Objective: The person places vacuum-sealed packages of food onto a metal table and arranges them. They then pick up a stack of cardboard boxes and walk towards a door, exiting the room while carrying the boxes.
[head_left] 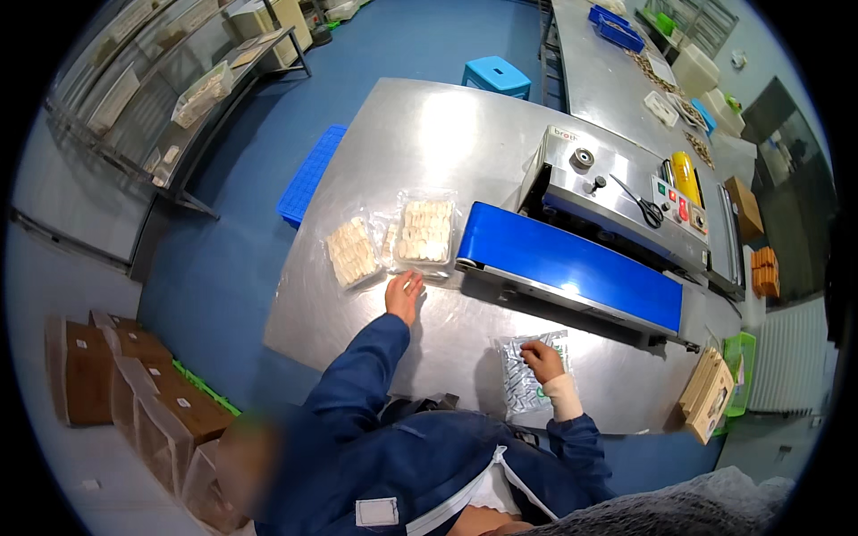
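Left hand (404,299): fingers loosely parted, nothing gripped, tips beside near edge of clear rectangular plastic pack of pale slices (425,230). Right hand (542,363): fingers half-curled over silver-and-white plastic bag (519,384); grip, can't tell.

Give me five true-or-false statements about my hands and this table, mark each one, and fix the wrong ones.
1. The left hand is near the packs of pale pieces. True.
2. The belt is red. False: the belt is blue.
3. The right hand is over the silver bag. True.
4. The scissors are on the floor. False: the scissors lie on the machine.
5. A blue stool stands beyond the table. True.
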A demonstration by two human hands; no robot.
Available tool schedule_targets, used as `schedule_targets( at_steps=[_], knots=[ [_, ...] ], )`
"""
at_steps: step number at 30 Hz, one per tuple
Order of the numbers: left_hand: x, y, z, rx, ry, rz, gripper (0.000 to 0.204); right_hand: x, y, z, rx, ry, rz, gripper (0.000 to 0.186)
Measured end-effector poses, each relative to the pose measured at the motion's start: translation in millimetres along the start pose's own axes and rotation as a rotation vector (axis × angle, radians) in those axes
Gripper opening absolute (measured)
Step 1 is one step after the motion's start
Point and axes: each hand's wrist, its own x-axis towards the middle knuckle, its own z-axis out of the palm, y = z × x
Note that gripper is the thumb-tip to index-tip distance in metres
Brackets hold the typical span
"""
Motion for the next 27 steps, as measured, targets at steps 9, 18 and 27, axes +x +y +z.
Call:
schedule_targets(
  at_steps=[9,18,27],
  knots=[
    [30,9,-9,-0.004,-0.083,-0.277,0.031,38,-44,65,-0.04,-0.148,-0.124,0.02],
    [13,16,-23,-0.002,-0.172,-0.16,0.003,34,-56,74,0.093,-0.208,0.038,0.02],
    [-112,71,-149,0.387,-0.234,-0.182,0.004,54,-98,78,-0.051,0.019,-0.269,0.02]
  ],
)
